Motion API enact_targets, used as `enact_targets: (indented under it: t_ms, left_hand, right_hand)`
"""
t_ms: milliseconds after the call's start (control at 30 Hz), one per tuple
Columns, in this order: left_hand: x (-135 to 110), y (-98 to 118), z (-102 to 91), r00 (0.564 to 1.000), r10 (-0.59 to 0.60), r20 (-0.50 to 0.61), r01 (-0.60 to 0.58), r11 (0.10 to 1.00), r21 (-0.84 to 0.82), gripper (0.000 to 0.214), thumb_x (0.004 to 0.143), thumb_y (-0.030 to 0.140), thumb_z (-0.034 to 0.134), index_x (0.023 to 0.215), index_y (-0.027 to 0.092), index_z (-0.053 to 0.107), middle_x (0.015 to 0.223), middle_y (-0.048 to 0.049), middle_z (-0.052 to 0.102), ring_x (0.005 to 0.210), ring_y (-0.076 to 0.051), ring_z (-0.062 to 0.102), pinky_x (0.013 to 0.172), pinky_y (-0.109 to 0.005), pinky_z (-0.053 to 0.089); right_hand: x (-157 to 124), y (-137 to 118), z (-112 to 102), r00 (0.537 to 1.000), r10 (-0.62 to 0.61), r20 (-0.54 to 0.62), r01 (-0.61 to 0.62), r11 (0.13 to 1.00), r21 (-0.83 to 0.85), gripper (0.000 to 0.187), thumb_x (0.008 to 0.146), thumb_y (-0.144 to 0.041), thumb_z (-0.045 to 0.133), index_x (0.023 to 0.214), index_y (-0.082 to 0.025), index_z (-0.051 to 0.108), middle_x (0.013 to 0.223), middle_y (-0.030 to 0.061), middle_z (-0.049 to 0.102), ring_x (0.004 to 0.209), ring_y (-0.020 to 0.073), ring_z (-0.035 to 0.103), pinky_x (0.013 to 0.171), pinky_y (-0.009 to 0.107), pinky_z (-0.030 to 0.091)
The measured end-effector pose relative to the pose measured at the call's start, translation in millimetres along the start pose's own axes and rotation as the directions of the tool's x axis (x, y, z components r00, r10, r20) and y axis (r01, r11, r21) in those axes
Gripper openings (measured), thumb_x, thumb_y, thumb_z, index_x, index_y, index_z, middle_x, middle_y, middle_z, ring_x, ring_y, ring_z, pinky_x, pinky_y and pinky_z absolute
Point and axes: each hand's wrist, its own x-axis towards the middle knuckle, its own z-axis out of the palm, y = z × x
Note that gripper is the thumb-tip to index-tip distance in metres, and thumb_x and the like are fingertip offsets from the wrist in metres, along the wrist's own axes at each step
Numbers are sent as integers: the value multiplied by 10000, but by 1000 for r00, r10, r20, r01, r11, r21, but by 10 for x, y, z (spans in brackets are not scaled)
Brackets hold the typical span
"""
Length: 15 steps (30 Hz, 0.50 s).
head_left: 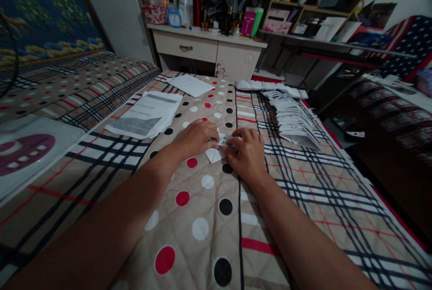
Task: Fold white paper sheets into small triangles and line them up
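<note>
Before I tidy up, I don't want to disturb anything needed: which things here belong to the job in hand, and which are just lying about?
Job in hand:
- small folded paper, touched by the left hand and right hand
- probably the row of folded papers and the printed sheets

Apparently just lying about:
- blue clock
- green tube
- purple box

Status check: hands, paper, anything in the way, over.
Left hand and right hand on small folded paper. Paper row off right, apart. No obstruction visible.
</note>
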Motion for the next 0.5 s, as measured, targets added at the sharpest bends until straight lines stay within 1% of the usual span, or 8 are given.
enact_targets:
  t_ms: [100,167,200,300,367,400,433,500]
  left_hand:
    - [-27,-35,16,1000,17,6,-17,998,-66,84,829,269,694,825,186,705,860,-23,674,797,-170,594,714,-301,395]
    - [-41,-46,25,1000,14,18,-11,993,-120,174,816,351,711,824,177,696,839,-21,669,759,-160,583,677,-286,386]
    - [-45,-47,32,1000,8,20,-5,989,-146,217,823,390,699,817,173,693,824,-21,666,743,-155,578,667,-281,383]
    - [-44,-42,69,999,-39,23,42,980,-193,273,878,408,629,764,166,683,768,-21,653,701,-138,564,647,-271,374]
    - [-41,-39,101,994,-109,32,113,972,-204,250,855,387,660,734,169,673,742,-12,645,667,-130,552,623,-266,366]
    - [-41,-40,115,988,-151,34,154,966,-206,232,822,385,698,729,174,670,738,-7,643,658,-130,550,613,-265,366]
    - [-43,-43,127,983,-184,23,185,962,-201,219,785,387,733,738,182,671,755,-5,647,676,-136,560,619,-266,376]
    - [-52,-60,141,977,-211,-29,203,963,-176,243,726,403,782,840,208,692,884,-19,668,822,-178,601,697,-282,421]
  right_hand:
    - [6,-6,-12,1000,11,13,-11,1000,-23,257,915,-364,566,809,-208,741,1010,71,666,980,246,511,827,405,337]
    - [13,-4,-10,999,38,33,-37,999,-32,310,943,-360,523,774,-198,727,918,70,677,913,232,527,789,393,335]
    - [16,0,-6,997,57,43,-56,998,-33,307,941,-353,526,763,-197,720,883,68,678,888,228,533,775,387,336]
    - [23,29,21,989,130,65,-130,992,-7,192,871,-309,604,743,-203,701,857,55,675,875,226,560,765,369,355]
    - [24,61,46,981,184,62,-187,981,46,99,807,-276,649,746,-210,687,903,51,669,899,227,577,775,355,384]
    - [25,80,58,976,212,55,-216,974,73,64,780,-270,665,772,-210,684,937,53,666,911,228,584,780,349,400]
    - [26,100,69,970,240,47,-243,965,95,93,760,-273,679,826,-209,684,979,60,663,924,231,589,787,347,416]
    - [33,138,79,958,284,49,-288,949,125,285,730,-295,708,997,-199,671,1061,77,663,947,239,600,801,352,438]
